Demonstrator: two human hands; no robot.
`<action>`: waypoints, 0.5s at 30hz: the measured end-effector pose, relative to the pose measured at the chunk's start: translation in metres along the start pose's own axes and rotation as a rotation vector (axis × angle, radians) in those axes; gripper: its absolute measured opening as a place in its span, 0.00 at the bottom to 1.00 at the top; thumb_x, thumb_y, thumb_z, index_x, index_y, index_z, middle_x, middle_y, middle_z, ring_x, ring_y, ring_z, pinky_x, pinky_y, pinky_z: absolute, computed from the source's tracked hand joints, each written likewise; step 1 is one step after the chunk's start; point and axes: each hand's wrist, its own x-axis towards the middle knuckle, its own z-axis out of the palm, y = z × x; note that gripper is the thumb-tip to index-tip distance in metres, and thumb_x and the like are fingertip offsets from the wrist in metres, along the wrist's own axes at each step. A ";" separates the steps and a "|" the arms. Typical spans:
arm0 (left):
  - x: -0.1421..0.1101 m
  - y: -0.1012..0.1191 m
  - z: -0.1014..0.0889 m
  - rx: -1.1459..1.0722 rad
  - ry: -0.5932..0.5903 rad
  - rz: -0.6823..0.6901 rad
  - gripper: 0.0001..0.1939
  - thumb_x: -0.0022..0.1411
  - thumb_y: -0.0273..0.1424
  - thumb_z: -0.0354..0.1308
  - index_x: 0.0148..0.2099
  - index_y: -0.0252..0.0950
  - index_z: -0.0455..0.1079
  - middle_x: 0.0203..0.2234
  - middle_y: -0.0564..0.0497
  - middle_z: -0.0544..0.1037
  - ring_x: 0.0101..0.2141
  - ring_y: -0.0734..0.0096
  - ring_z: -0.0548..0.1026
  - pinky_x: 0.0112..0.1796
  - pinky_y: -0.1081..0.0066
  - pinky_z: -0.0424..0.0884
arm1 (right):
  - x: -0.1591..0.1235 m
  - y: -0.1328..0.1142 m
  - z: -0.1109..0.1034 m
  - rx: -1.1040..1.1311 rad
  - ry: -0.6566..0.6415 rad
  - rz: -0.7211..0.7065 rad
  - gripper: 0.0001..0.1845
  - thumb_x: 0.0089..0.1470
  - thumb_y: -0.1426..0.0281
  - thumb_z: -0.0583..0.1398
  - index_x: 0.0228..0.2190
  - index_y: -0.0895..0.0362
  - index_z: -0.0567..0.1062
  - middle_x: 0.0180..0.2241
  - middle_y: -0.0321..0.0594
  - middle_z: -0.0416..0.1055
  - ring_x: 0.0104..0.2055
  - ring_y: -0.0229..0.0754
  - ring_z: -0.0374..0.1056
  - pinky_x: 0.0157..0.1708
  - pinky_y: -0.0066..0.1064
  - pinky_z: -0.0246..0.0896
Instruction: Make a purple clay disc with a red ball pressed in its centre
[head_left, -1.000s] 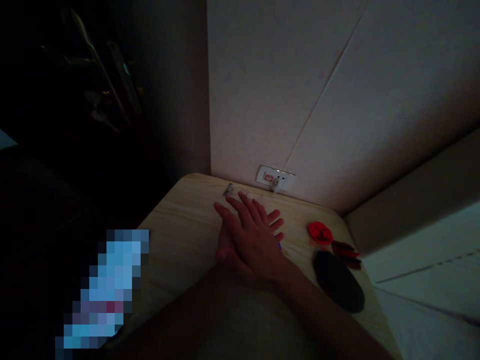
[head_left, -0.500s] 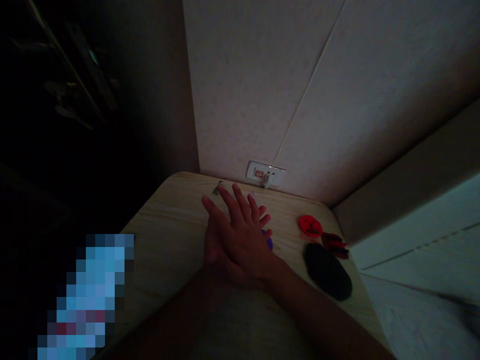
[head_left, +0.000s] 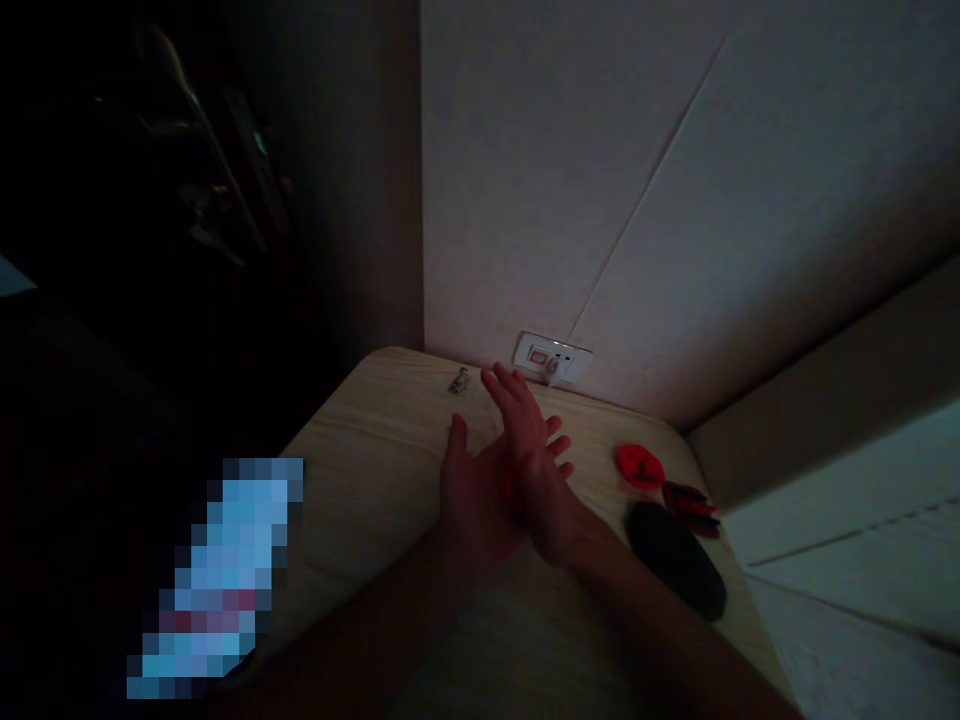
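My left hand (head_left: 480, 500) is palm up over the wooden tabletop (head_left: 360, 450), with its thumb raised and fingertips showing past the other hand. My right hand (head_left: 529, 430) lies across it, edge on, its fingers straight. A small red lump (head_left: 511, 487) shows between my two palms; its full shape is hidden. To the right on the table lie a red disc (head_left: 640, 466) with dark marks, a red and black ridged piece (head_left: 691, 510) and a flat black oval (head_left: 676, 560).
A wall socket (head_left: 553, 357) with a plug in it sits just behind the table. Near the back edge is a small dark print (head_left: 459, 380). A pixelated light blue patch (head_left: 225, 570) is at the left. A door handle (head_left: 214, 235) shows in the dark.
My right hand has turned from lying flat over the left to edge on, uncovering the red lump. A purple bit seen before beside my hands is out of sight. The view has shifted a little.
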 end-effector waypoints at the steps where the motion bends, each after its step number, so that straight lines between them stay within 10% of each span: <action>1: 0.000 0.001 0.002 -0.020 -0.006 -0.021 0.40 0.68 0.60 0.39 0.65 0.37 0.67 0.58 0.38 0.76 0.62 0.42 0.70 0.59 0.44 0.65 | 0.001 0.002 -0.001 0.054 0.015 0.010 0.44 0.64 0.41 0.27 0.72 0.46 0.46 0.75 0.39 0.41 0.78 0.51 0.32 0.73 0.55 0.35; 10: -0.003 0.011 0.013 -0.117 0.121 -0.065 0.41 0.68 0.59 0.39 0.59 0.31 0.71 0.48 0.34 0.79 0.54 0.47 0.76 0.55 0.53 0.70 | 0.008 0.005 -0.013 0.137 0.165 0.083 0.37 0.69 0.49 0.29 0.70 0.50 0.49 0.73 0.46 0.49 0.75 0.49 0.45 0.69 0.54 0.49; 15: -0.001 0.003 0.014 0.161 0.015 0.113 0.40 0.70 0.49 0.30 0.57 0.30 0.76 0.49 0.36 0.79 0.53 0.53 0.77 0.44 0.61 0.76 | 0.005 -0.013 -0.008 -0.251 -0.086 -0.129 0.38 0.67 0.47 0.48 0.69 0.52 0.55 0.73 0.52 0.45 0.76 0.63 0.35 0.69 0.65 0.38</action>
